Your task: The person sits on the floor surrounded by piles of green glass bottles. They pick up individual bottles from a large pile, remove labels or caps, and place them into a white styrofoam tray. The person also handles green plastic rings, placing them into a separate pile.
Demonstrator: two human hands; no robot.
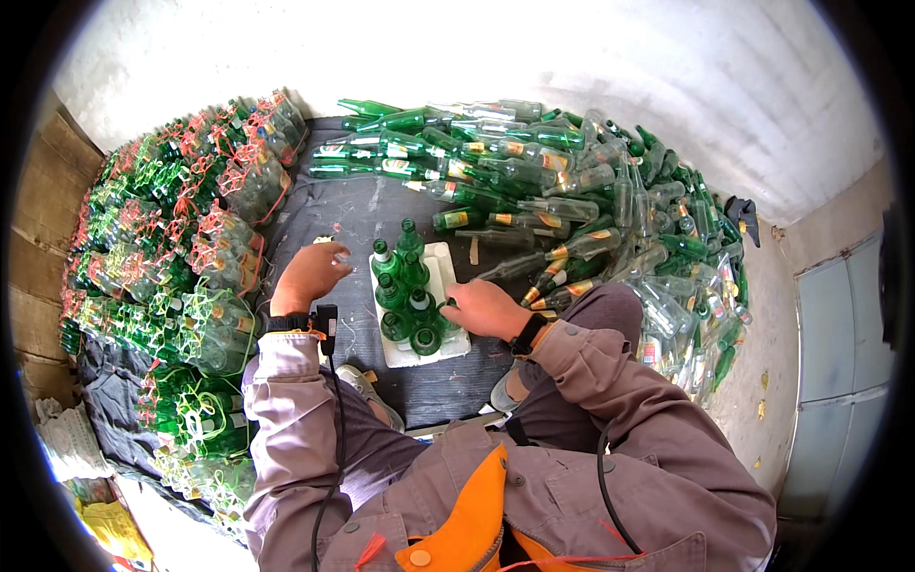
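Several green glass bottles (417,272) stand upright in a tight cluster on a white foam board (410,359) between my feet. My right hand (484,307) is closed around the neck of a green bottle (445,325) at the cluster's right edge; the fingers partly cover its top. To the left of the board, my left hand (313,274) is raised with its fingers apart and nothing in them. It does not touch the bottles.
Bundles of bottles tied with red and pale string (205,238) fill the left side. Loose green and clear bottles (553,181) lie heaped from the far side round to the right. Dark sheeting (329,205) covers the floor; a white wall (457,48) stands behind.
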